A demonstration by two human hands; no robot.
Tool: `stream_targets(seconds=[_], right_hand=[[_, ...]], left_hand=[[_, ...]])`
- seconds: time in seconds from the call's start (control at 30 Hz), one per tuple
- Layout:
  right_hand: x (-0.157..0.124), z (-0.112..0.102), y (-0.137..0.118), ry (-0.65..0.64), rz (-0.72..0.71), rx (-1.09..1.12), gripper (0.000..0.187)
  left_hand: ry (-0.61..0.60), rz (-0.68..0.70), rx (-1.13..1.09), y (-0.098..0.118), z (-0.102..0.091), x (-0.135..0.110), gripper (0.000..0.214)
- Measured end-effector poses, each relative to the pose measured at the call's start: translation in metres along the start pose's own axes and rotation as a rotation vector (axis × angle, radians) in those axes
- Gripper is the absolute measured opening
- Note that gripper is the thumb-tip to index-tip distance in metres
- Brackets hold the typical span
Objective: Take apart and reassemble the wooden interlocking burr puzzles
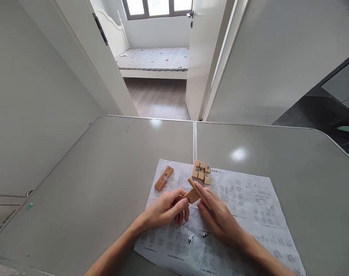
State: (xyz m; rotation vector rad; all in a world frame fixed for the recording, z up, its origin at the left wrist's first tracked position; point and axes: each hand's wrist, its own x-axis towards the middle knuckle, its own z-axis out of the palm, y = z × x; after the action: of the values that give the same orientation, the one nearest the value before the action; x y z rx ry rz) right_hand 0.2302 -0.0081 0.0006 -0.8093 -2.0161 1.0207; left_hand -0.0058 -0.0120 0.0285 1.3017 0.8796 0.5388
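Note:
Over a printed sheet (257,214), my two hands meet, each with wood in its fingers. My left hand (168,207) pinches a flat wooden puzzle piece (192,196), partly covered by the fingers. A long, thin wooden puzzle piece (192,184) slants across it, gripped by my right hand (218,216). The two pieces appear to touch; whether they interlock cannot be made out. Beyond my left hand lies a notched wooden piece (160,184). Just past the fingertips, a group of notched, blocky wooden pieces (201,176) sits on the sheet, one face marked "3".
The sheet, covered in small diagrams, lies on a grey table (76,184) with a seam (195,142) down its middle. Two dark-and-light scraps (190,239) are near my wrists. Past the table, an open door (204,57) shows a bed (154,57).

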Motion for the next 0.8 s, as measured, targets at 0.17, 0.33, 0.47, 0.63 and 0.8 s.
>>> stream_targets(seconds=[0.17, 0.33, 0.47, 0.63, 0.8], right_hand=[[0.0005, -0.0005, -0.0005, -0.007, -0.009, -0.016, 0.065], [0.0001, -0.0007, 0.0000, -0.015, 0.007, -0.011, 0.063], [0.0003, -0.0012, 0.0009, -0.014, -0.006, -0.022, 0.063], [0.0002, -0.0015, 0.0009, -0.020, 0.000, -0.029, 0.063], [-0.0006, -0.0010, 0.0011, -0.034, 0.030, -0.058, 0.063]], left_hand=[[0.005, 0.011, 0.023, 0.0015, -0.0001, -0.0006, 0.041], [-0.003, 0.014, 0.035, 0.0053, 0.0004, -0.0007, 0.042], [-0.010, 0.013, 0.043, 0.0048, 0.0000, -0.0004, 0.044], [-0.017, 0.020, 0.079, 0.0060, -0.0005, -0.0007, 0.043], [0.002, 0.016, 0.112, 0.0071, 0.0011, -0.0004, 0.039]])
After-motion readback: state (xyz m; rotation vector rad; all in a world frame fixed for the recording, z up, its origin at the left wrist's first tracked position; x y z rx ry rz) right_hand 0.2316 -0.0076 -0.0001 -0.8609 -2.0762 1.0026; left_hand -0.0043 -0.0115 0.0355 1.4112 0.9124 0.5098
